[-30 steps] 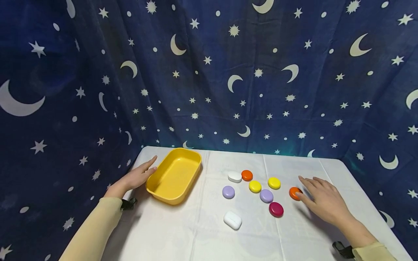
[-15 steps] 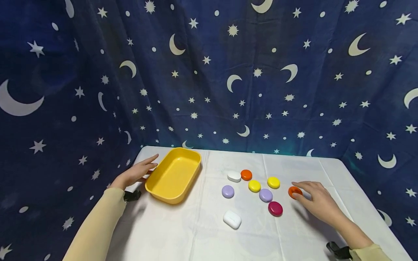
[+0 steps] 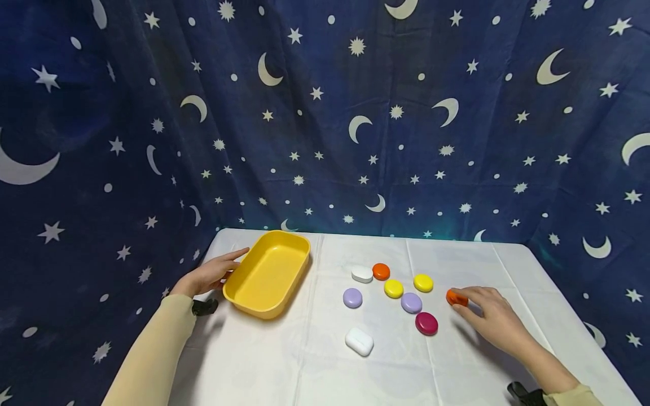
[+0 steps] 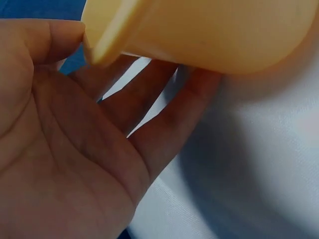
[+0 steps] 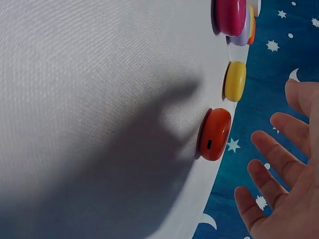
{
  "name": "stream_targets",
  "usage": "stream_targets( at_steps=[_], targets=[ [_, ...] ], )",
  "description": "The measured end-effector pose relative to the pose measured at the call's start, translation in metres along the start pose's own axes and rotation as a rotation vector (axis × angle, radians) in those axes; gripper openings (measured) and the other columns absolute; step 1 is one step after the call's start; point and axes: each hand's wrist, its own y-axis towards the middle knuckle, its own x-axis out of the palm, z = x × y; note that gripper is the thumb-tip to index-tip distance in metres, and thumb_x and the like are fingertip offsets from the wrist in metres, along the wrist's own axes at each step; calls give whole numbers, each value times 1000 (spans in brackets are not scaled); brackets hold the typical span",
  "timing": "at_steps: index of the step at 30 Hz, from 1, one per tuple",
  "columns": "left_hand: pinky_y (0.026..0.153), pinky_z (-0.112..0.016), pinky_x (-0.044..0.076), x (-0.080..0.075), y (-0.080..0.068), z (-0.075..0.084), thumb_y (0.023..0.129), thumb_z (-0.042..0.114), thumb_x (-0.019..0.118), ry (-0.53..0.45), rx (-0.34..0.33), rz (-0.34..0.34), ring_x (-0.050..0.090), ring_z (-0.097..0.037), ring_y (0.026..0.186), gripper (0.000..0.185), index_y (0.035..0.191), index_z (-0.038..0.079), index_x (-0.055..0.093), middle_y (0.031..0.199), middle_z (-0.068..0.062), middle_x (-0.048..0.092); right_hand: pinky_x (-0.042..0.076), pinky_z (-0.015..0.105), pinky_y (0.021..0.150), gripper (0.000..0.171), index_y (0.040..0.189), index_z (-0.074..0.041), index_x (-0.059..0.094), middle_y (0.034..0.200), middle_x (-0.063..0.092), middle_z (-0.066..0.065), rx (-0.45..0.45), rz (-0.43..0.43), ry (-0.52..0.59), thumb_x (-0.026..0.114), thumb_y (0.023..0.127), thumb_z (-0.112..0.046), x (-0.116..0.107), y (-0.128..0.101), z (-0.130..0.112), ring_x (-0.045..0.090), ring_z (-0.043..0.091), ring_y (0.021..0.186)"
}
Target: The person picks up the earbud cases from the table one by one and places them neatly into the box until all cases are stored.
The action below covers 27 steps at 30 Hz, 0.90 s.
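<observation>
A yellow tray (image 3: 269, 270) sits at the table's back left. My left hand (image 3: 210, 274) lies beside its left wall with straight fingers; in the left wrist view the thumb (image 4: 55, 37) touches the tray's rim (image 4: 107, 47) and the fingers reach under its edge. Far right lies a small orange case (image 3: 453, 297). My right hand (image 3: 469, 301) hovers right by it, and the right wrist view shows the fingers (image 5: 271, 154) spread, a gap away from the orange case (image 5: 215, 134). It holds nothing.
Several small cases lie mid-table: a white one (image 3: 362, 274), orange (image 3: 381, 271), two yellow (image 3: 393, 288) (image 3: 423, 282), two lilac (image 3: 352, 298) (image 3: 411, 303), magenta (image 3: 426, 323) and a bigger white case (image 3: 359, 341). A starry blue curtain (image 3: 325, 141) surrounds the white table (image 3: 284, 372).
My right hand has drawn its fingers in around the far-right orange case. My left hand has slid closer against the tray's left wall.
</observation>
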Motion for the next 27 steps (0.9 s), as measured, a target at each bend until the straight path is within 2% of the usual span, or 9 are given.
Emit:
stream_targets(
  at_steps=[3, 9, 13, 18, 21, 27],
  targets=[
    [92, -42, 55, 1, -2, 0, 110, 25, 44, -12, 2, -16, 55, -33, 125, 60, 165, 28, 21, 163, -23, 28, 37, 62, 94, 43, 129, -11, 71, 122, 67, 16, 13, -6, 0, 73, 95, -37, 0, -1, 0, 49, 39, 119],
    [96, -46, 54, 6, -6, 0, 109, 23, 45, -36, 10, -66, 44, -42, 139, 65, 166, 33, 15, 169, -17, 13, 37, 65, 94, 48, 132, -8, 68, 125, 65, 20, 53, -21, -16, 70, 96, -40, 0, -1, 2, 48, 42, 120],
    [97, -48, 53, 13, -10, -3, 108, 21, 44, -52, 25, -106, 40, -39, 142, 68, 166, 33, 9, 168, -18, 15, 36, 68, 95, 53, 137, -6, 64, 131, 61, 24, 76, -29, -13, 68, 98, -41, 0, -2, 6, 46, 46, 122],
    [95, -49, 54, 21, -15, -9, 109, 19, 45, -90, 72, -144, 53, -31, 125, 72, 166, 29, 3, 161, -24, 28, 31, 71, 98, 59, 144, -4, 57, 138, 54, 29, 119, -44, 4, 64, 100, -43, -2, -1, 11, 40, 50, 126],
    [94, -49, 55, 26, -18, -13, 109, 18, 46, -109, 99, -156, 56, -29, 119, 73, 166, 29, 2, 159, -25, 29, 28, 74, 98, 63, 146, -3, 53, 140, 51, 31, 138, -52, 5, 61, 101, -46, -3, -1, 12, 37, 53, 127],
    [94, -49, 55, 39, -21, -14, 109, 18, 46, -130, 126, -186, 51, -32, 129, 74, 166, 28, 1, 168, -23, 10, 27, 76, 98, 67, 148, 0, 50, 141, 49, 32, 138, -42, 19, 64, 99, -44, -5, 0, 15, 34, 56, 128]
  ],
)
